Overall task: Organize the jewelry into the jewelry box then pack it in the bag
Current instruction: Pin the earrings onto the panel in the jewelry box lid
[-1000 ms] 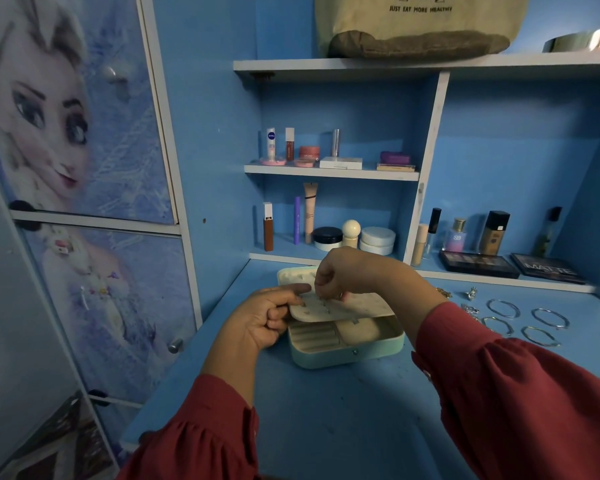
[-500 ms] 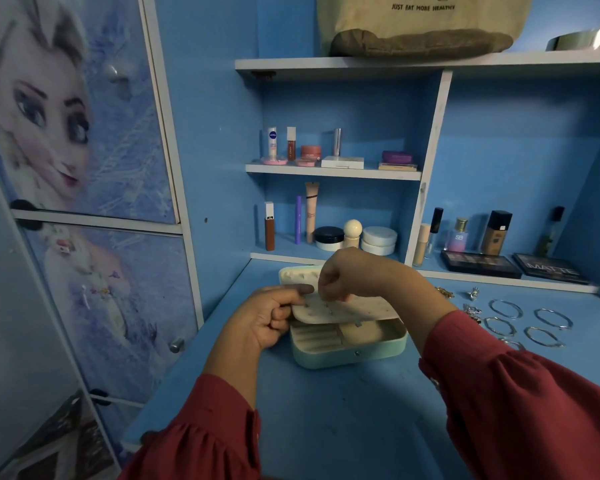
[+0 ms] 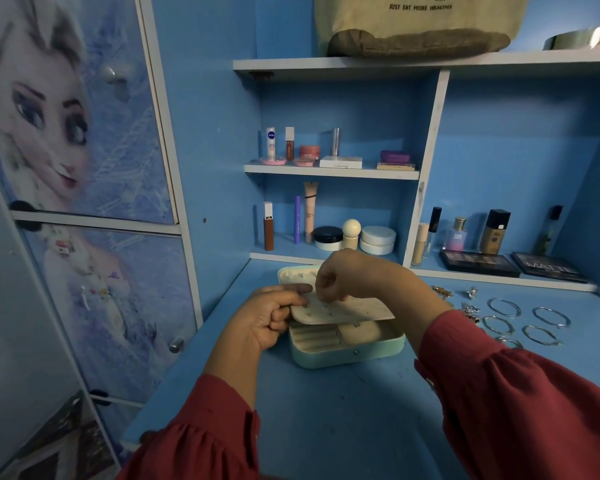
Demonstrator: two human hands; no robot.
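Note:
A mint jewelry box point(image 3: 347, 351) stands open on the blue desk point(image 3: 343, 420), its lid point(image 3: 293, 275) tipped back. My left hand point(image 3: 269, 317) grips the left edge of a cream earring panel point(image 3: 354, 311) held flat over the box. My right hand point(image 3: 340, 277) hovers over the panel's left part with fingertips pinched together on something too small to make out. Several silver bangles point(image 3: 523, 320) and small jewelry pieces point(image 3: 471, 308) lie on the desk to the right. A beige tote bag point(image 3: 420, 26) sits on the top shelf.
Cosmetics point(image 3: 326, 230) fill the shelves behind the box, and palettes point(image 3: 478, 263) lie at the back right. A cabinet with printed doors point(image 3: 94, 168) stands at the left. Bare desk lies in front of the box.
Both hands stay on the panel over the box. My right hand's fingertips have shifted slightly on the panel's left part.

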